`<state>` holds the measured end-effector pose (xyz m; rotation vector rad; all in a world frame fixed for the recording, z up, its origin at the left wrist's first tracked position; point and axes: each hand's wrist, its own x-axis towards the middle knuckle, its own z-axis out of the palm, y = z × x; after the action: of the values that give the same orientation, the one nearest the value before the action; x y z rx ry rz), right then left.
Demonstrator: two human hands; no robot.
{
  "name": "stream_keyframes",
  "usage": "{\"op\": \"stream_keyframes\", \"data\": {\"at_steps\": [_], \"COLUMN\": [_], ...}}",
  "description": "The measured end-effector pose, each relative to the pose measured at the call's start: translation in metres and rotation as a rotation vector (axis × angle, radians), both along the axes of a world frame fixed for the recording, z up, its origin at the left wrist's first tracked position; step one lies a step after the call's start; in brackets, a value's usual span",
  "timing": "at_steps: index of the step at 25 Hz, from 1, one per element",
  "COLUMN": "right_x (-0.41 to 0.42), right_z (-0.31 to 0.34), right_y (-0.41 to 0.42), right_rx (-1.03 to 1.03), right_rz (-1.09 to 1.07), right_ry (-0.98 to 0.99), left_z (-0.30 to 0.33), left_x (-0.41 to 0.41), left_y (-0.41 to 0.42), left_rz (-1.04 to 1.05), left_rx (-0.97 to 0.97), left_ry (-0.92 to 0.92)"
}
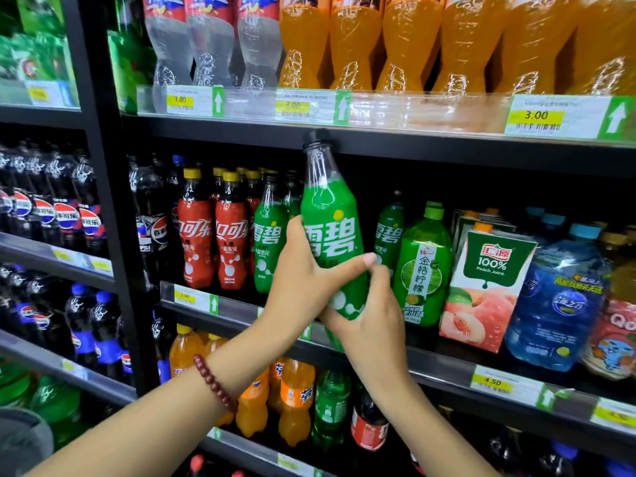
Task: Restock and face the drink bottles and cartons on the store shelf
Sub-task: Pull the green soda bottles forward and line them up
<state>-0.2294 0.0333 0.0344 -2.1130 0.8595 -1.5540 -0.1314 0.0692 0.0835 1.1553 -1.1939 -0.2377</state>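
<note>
A green Sprite bottle with a black cap is held tilted in front of the middle shelf, its cap up at the edge of the shelf above. My left hand grips its middle, thumb across the label. My right hand grips its lower part from the right. More green Sprite bottles stand on the shelf behind and to both sides of it. Red cola bottles stand to the left.
Right of the held bottle stand a green lime drink bottle, a peach juice carton and a blue water bottle. Orange soda bottles fill the upper shelf. Orange and green bottles fill the lower shelf. Pepsi bottles fill the left bay.
</note>
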Motion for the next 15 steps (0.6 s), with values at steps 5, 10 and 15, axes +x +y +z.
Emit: {"op": "stream_keyframes", "data": {"at_steps": [5,10,15], "right_x": [0.001,-0.021,-0.027], "right_z": [-0.007,-0.01,-0.029], "right_y": [-0.029,-0.079,-0.103], "right_rx": [0.003,0.145,0.284], "right_rz": [0.119,0.192,0.293], "right_ry": [0.134,0.479,0.702], "left_z": [-0.002,-0.008,-0.025], "left_x": [0.013,0.036,0.06], "left_y": [-0.012,-0.028,-0.055], "left_rz": [0.017,0.072,0.099], "left_rx": [-0.044,-0.088,0.018], "left_ry": [-0.043,-0.185,-0.187]}}
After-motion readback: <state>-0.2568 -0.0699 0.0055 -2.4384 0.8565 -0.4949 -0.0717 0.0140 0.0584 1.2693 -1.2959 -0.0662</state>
